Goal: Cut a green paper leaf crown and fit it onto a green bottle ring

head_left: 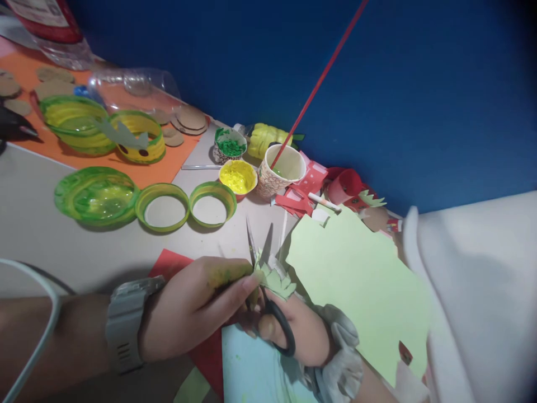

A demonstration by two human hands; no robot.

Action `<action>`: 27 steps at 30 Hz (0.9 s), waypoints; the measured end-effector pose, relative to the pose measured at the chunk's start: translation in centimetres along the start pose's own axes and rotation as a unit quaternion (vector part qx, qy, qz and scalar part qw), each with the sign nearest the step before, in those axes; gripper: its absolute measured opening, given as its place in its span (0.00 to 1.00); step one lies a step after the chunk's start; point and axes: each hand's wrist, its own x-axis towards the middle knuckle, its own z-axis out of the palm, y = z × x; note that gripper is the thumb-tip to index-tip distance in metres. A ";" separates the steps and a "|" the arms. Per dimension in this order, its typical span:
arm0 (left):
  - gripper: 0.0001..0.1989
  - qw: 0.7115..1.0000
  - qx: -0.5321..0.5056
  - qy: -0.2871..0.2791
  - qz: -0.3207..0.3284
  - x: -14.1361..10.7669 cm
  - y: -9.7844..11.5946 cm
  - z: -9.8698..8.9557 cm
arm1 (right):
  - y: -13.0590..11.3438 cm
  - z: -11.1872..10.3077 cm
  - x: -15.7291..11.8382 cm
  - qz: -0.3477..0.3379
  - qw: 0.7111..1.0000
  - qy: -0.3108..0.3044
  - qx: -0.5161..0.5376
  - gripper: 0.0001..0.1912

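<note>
Pale cable (56, 313) curves over the left forearm, nearest the camera, with a grey watch (126, 319) strapped just beyond it at the wrist. From there the left hand (188, 313) reaches rightward and pinches a small, pale green cutout (277, 282) between thumb and fingers. Its zigzag points face mostly right and near, and its long axis slants from the left fingertips on the far side towards the near right.

The right hand (268, 327) holds the scissors (265, 251), thumb through a black loop. Their long axis runs near to far, leaning a little left; the tips point away from the body and the blades stand apart in a narrow V. The cutout lies close by the base of that V, beyond the handles, with the left fingertips beside it. Both hands are close together, the left nearer to the cutout and touching it; whether the right also touches it, I cannot tell.

Right of the hands lies a large green sheet (356, 280); beneath them are red paper (210, 352) and a light blue sheet (251, 369). Farther off on the worktop (25, 184) stand a yellow paint cup (237, 176) and a green paint cup (230, 148).
</note>
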 end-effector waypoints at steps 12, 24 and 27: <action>0.17 1.000 -0.016 0.000 0.003 0.0 0.1 0.1 | 0.5 -0.4 0.8 -0.043 0.999 -0.016 0.015 0.22; 0.17 0.999 -0.034 0.001 0.003 -0.1 0.0 0.2 | -0.3 -0.3 0.6 -0.011 0.999 -0.030 0.021 0.23; 0.17 0.998 -0.066 -0.009 -0.019 -0.2 0.0 0.3 | -0.1 -0.3 0.7 -0.014 0.999 -0.040 0.021 0.25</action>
